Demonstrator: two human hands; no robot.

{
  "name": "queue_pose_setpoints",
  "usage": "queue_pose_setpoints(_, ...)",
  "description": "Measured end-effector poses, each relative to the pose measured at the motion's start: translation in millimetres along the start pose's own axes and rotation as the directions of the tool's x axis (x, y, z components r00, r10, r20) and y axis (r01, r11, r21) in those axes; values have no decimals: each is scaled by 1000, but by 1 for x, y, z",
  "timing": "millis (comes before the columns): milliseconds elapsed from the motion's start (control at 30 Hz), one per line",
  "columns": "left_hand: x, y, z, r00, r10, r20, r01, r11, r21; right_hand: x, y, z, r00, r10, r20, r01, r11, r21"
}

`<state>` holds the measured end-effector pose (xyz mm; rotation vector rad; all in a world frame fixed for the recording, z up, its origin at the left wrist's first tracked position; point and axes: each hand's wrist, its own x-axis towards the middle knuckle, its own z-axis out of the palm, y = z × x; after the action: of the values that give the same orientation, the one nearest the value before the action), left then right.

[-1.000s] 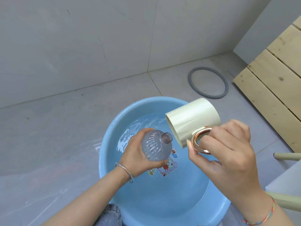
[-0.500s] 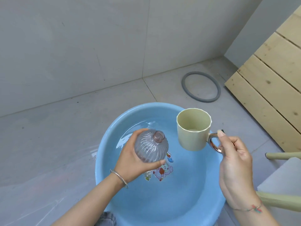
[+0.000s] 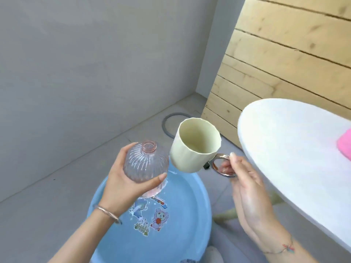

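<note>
Above the basin (image 3: 190, 190), on the floor beside the table (image 3: 294, 149): two held items, entered in order.

1. Bottle (image 3: 145, 164). Ribbed clear glass, pinkish, narrow open neck (image 3: 149, 147) pointing up. The left grip (image 3: 121, 185) is wrapped round its belly, thumb across the front. It is held over the basin's far rim.

2. Cup (image 3: 191, 152). Pale yellow, upright, mouth open to the camera; no water shows inside. The right grip (image 3: 247, 186) pinches its metal ring handle (image 3: 221, 165), thumb on top. The cup hangs just beside the bottle; whether they touch cannot be told.

3. Step in hand, as judged: rinsing or filling the bottle from the cup over the basin.

4. Handling notes.
- Keep both items above the water so that spills fall back in.
- Dip the cup, then bring its lip close over the neck.
- Tip slowly, since the opening is small.
- Hold the bottle steady and near upright.
- Wet ribbed glass likely slips, so a firm hold round the belly serves.
- The handle pinch is light; a full cup may swing.

5. Also present: pink item (image 3: 344, 147) on the table, grey ring (image 3: 167, 124) on the floor, plank wall (image 3: 284, 54).
</note>
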<state>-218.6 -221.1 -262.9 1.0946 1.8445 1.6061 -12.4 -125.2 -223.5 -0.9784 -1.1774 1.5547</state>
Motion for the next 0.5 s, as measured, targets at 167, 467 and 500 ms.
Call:
queue_pose_setpoints(167,5,65,15,995,81,53,-82,997,16,-1,-80,-37,983,-179,-45,181,982,50)
queue_pose_setpoints(467,-7,152,81,965,210,155,-208,978,-32,19,-106,-123,966,-132,-224,125,991,-46)
queue_pose_setpoints(500,-10,158,89,963,216,163,-212,976,-43,19,-105,-130,963,-126,-237,118,992,-50)
